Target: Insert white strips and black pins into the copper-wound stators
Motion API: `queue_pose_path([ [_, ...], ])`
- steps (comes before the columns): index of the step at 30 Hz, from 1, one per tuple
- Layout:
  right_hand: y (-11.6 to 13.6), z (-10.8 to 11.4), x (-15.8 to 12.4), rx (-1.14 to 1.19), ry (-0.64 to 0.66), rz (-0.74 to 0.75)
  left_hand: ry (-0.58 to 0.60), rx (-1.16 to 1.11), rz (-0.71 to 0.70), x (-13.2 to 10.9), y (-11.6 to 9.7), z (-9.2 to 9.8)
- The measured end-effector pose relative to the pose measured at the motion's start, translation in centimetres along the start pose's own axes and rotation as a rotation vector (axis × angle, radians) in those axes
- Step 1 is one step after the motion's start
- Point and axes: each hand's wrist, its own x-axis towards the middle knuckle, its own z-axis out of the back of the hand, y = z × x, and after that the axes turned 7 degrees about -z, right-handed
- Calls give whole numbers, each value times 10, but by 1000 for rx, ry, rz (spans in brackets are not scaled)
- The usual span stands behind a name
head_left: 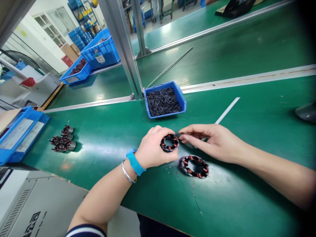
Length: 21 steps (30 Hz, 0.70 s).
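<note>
My left hand [154,148], with a blue band and a silver bangle at the wrist, is closed round a ring-shaped motor stator [162,144] with copper windings. The stator is held above the bench, its open centre facing me. At its right edge, the fingertips of my right hand [207,140] are pinched together. A small dark, thin piece shows at those fingertips, too small to make out clearly. Just below my hands, a second stator [183,168] lies flat on the green bench, with a thin wire [195,196] trailing below it.
A blue bin [179,109] of short black tubes stands beyond my hands, beside a metal post [123,46]. Several stators [64,140] are grouped at left, near blue trays [29,135]. A white strip [228,109] and a thin rod [170,66] lie farther back.
</note>
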Motion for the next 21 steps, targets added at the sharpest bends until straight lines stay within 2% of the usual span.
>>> queue_pose_path([
  [8, -2, -4, 2, -102, -132, 135, -7, -26, -15, 0, 1, 0],
  [21, -5, -7, -1, -265, -256, 308, -8, -46, -19, 1, 0, 2],
])
